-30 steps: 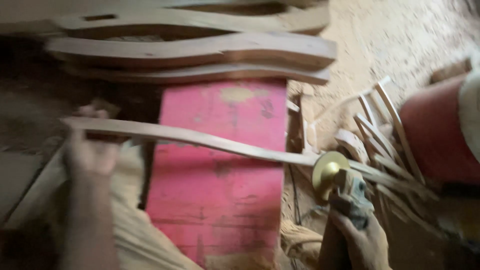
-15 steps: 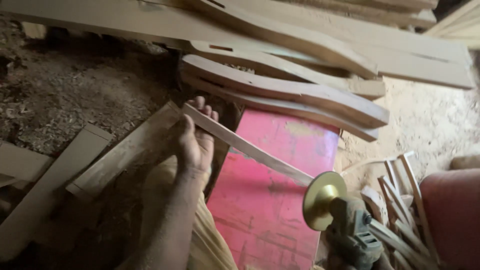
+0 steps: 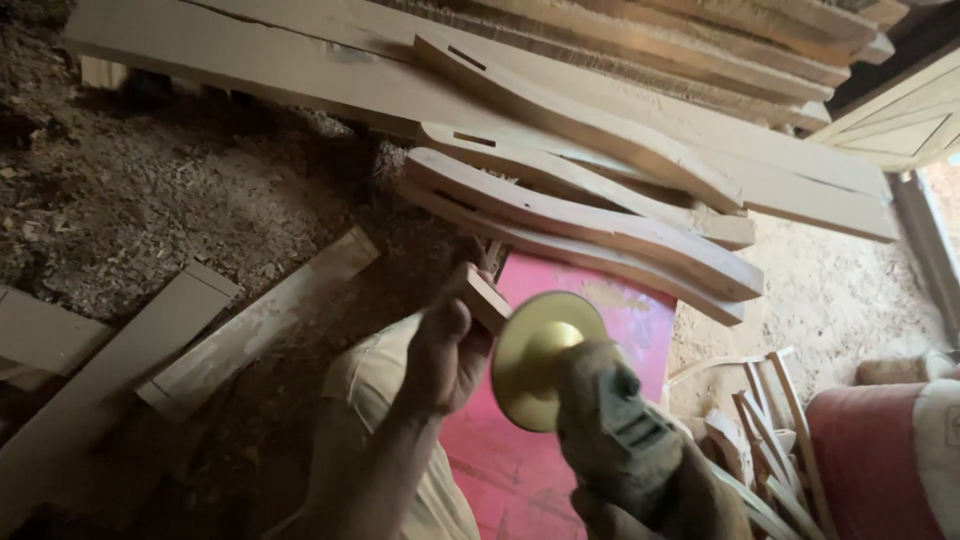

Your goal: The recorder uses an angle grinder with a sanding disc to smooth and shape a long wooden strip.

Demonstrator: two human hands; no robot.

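while left hand (image 3: pixel 445 350) grips wood strip (image 3: pixel 487 297), right hand (image 3: pixel 610 512) holds grinder (image 3: pixel 600 420).

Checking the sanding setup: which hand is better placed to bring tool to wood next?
Right, probably. The right hand grips the sander, disc facing the wood strip's end, which the left hand holds.

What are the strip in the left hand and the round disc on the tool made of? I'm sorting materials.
The strip looks like bare, unfinished wood: pale, matt, square-cut end. The disc looks like a yellowish sanding pad, dull and dusty; whether metal or abrasive-faced is unclear.
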